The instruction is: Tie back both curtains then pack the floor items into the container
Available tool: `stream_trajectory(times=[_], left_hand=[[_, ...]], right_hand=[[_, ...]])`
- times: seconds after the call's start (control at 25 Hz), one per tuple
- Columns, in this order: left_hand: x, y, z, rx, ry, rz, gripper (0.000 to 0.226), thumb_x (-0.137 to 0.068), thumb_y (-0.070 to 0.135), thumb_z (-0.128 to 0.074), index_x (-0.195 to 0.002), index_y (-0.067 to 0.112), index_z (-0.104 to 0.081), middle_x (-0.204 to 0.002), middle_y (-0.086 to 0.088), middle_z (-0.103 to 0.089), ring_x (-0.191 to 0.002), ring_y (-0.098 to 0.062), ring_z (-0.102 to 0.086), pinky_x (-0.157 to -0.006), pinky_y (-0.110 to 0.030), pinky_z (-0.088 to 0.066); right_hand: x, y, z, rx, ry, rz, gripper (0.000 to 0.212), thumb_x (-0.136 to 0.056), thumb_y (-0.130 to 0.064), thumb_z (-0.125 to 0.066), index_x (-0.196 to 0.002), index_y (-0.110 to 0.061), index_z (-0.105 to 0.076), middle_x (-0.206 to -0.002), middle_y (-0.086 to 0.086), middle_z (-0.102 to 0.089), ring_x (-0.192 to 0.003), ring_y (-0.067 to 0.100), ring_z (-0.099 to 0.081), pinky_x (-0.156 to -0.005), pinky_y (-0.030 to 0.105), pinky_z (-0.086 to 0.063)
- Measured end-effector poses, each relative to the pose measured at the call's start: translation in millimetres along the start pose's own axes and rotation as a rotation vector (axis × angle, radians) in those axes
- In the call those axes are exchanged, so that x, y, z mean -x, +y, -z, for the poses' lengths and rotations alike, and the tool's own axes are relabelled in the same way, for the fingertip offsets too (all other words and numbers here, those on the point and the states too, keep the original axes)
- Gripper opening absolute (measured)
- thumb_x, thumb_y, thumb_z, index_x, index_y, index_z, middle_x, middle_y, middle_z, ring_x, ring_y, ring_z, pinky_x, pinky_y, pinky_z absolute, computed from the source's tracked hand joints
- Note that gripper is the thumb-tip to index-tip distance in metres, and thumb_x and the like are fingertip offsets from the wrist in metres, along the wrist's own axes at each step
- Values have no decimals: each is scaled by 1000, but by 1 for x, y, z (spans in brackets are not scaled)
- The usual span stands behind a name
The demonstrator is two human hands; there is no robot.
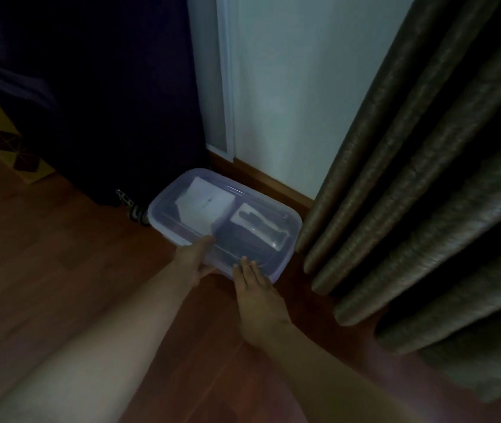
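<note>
Here we see the left hand (192, 264) gripping the lidded container (224, 221) at its near edge; the right hand (258, 297) lies flat, open, fingertips touching it.

Dim home room, wooden floor (60, 254), pleated curtain (426, 193), white wall (304, 87), dark suitcase (105, 102)
</note>
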State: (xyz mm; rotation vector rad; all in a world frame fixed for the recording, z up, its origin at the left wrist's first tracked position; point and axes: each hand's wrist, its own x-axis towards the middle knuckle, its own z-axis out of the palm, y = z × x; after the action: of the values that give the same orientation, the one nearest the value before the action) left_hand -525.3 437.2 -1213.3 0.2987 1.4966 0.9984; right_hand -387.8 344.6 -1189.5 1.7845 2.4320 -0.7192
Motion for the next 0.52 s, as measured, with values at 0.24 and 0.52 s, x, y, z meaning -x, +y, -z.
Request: stream_trajectory(times=[0.24, 0.52], left_hand=[[-8, 6, -8, -65, -114, -28, 50, -79, 36, -67, -123, 15, -54, -115, -11, -65, -101, -27, -64, -78, -38, -55], [83, 71, -22, -403, -3, -126, 53, -94, 41, -39, -136, 9, -47, -133, -14, -53, -116, -33, -52, -100, -38, -42]], right_hand=[[-14, 9, 19, 27, -82, -4, 88, -90, -22, -56, -149, -8, 8, -157, 11, 17, -146, 24, 13, -120, 36, -8], [43, -24, 115, -28, -98, -19, 64, -102, -35, -28, -149, -3, 1, -159, 12, 4, -147, 20, 4, -119, 32, -4]])
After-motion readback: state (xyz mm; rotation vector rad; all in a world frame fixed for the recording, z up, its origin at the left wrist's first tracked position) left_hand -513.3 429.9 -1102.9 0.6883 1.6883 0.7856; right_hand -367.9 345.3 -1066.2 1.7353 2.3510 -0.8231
